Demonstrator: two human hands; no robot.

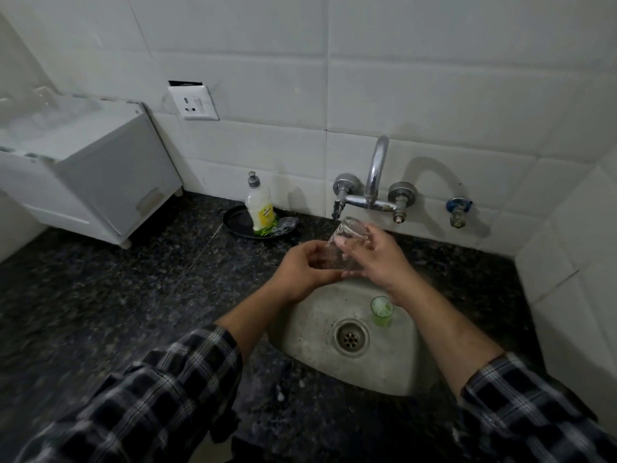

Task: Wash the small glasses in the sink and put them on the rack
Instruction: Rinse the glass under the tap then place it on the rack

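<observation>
From the head camera we look down on a steel sink (310, 332) set into a dark speckled surface (117, 279), with white tiles behind it. Both hands meet over the back edge of the sink, just below the tap (375, 175). Between them is a clear glass (347, 230), tilted, with its thick base pointing up towards the spout. The right hand (379, 259) pinches the upper part of the glass between thumb and curled fingers. The left hand (300, 264) has its fingers curled round the lower end; the glass is see-through and slightly blurred there, so we cannot make out its rim.

In the sink a small green glass (381, 312) stands upright just to the right of the drain (351, 335), partly hidden by the right wrist.

On the surface left of the tap a dish soap bottle (259, 205) stands on a black plate (235, 222), with a scrubber (286, 226) beside it on the same plate. Further left stands a white rack unit (100, 182); the things on top of it are too blurred for us to name. A wall socket (193, 103) sits above it on the tiles. Checked sleeves (167, 379) cover both forearms, pushed up from the wrists.
</observation>
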